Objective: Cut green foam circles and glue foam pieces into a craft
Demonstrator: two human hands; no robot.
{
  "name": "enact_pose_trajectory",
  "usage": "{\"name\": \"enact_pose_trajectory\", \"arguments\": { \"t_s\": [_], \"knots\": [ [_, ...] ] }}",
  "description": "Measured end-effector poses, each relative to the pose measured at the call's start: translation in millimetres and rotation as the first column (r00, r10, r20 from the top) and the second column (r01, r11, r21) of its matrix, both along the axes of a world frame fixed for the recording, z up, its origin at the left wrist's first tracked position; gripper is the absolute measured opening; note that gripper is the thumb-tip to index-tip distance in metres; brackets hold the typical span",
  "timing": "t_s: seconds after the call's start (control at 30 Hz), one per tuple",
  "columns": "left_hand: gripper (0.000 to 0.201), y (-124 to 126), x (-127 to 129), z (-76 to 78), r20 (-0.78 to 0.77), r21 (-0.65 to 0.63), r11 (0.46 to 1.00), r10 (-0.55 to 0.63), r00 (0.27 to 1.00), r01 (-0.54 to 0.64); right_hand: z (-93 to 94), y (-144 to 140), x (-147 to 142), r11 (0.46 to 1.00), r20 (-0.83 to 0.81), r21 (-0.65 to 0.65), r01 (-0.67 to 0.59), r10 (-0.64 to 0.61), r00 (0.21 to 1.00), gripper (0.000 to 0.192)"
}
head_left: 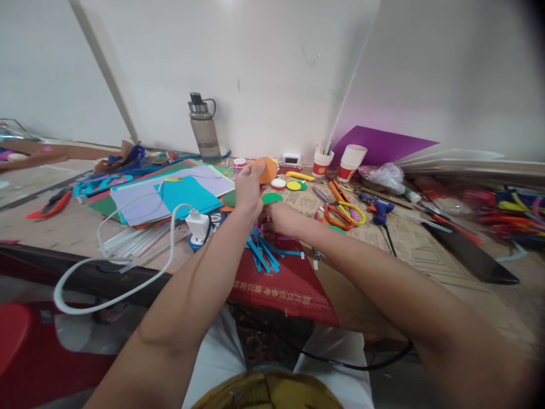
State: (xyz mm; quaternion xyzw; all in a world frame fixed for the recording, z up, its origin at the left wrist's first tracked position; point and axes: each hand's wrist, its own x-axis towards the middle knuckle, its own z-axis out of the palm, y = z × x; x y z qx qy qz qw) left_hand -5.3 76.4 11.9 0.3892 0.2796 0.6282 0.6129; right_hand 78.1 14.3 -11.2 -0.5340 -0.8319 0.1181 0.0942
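On the left, a pile of coloured sheets lies on the tabletop, just beyond a white charger with a looped cable. The person's left forearm slants up from the lower left, and the left hand is raised above the tabletop, thumb uppermost. Its fingers are closed in a pinch on an orange disc, the thumb pressed to the near face and the disc projecting up and to the right of the grip. Below the hands, blue strips fan out over a red sheet. The right forearm reaches in from the lower right; the right hand is low, knuckles upward, close to the left wrist, its fingers directed left at the strips' upper end. Those fingers are largely hidden, so how far they are open, or whether they grip the strips, cannot be told. Farther right lie scissors and a blue glue gun.
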Motion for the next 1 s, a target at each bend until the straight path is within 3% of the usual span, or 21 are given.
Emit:
{"name": "enact_pose_trajectory", "arguments": {
  "t_s": [0.23, 0.5, 0.6, 0.77, 1.0],
  "knots": [
    [0.014, 1, 1, -1.1, -0.022, 0.006, 1.0, -0.004, 1.0, 0.004, 11.1, 4, -6, 0.999, 0.09, -0.022, 0.026, -0.024, 0.996, 0.019],
    [0.014, 1, 0, -0.9, -0.025, 0.005, 1.0, -0.001, 1.0, 0.001, 18.4, 1, -5, 0.997, 0.164, -0.001, -0.076, 0.075, 0.984, 0.018],
    [0.014, 2, 0, -1.2, -0.026, -0.004, 1.0, 0.0, 1.0, 0.0, 17.4, -4, -4, 0.982, 0.248, 0.056, -0.18, 0.161, 0.955, 0.02],
    [0.014, 3, 1, -2.4, -0.004, 0.002, 1.0, 0.01, 1.0, -0.01, 2.3, -10, 2, 0.938, 0.276, 0.249, -0.243, 0.172, 0.946, 0.028],
    [0.013, 1, 0, -1.8, -0.001, 0.011, 1.0, 0.007, 1.0, -0.007, -8.1, -15, 8, 0.93, 0.136, 0.341, -0.136, 0.094, 0.986, 0.025]
  ]
}}
